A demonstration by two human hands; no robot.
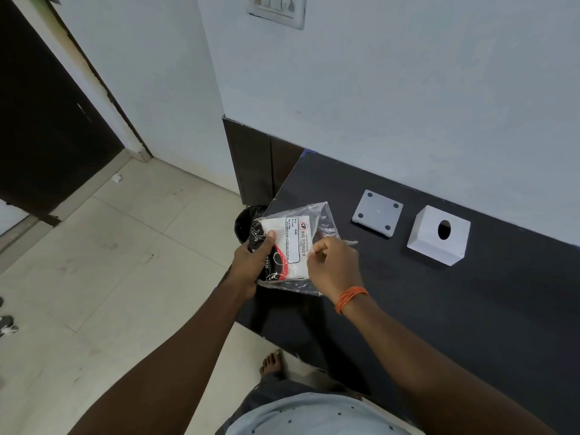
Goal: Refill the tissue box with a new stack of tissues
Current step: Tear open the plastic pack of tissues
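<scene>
A clear plastic pack of tissues (293,243) with a white label and black-and-red print is held up over the left end of the dark table (439,296). My left hand (254,265) grips its left side, thumb on the label. My right hand (334,265) pinches the pack's right edge, fingers closed on the plastic. To the right on the table stands the white tissue box cover (437,235), with a round hole facing me. Its flat white base plate (378,217) lies apart, upside down, showing small round feet.
A black-lined bin (248,221) stands on the tiled floor just left of the table, partly behind the pack. The wall runs along the table's far edge. A dark door is at far left. My bare foot (273,364) is under the table's near edge.
</scene>
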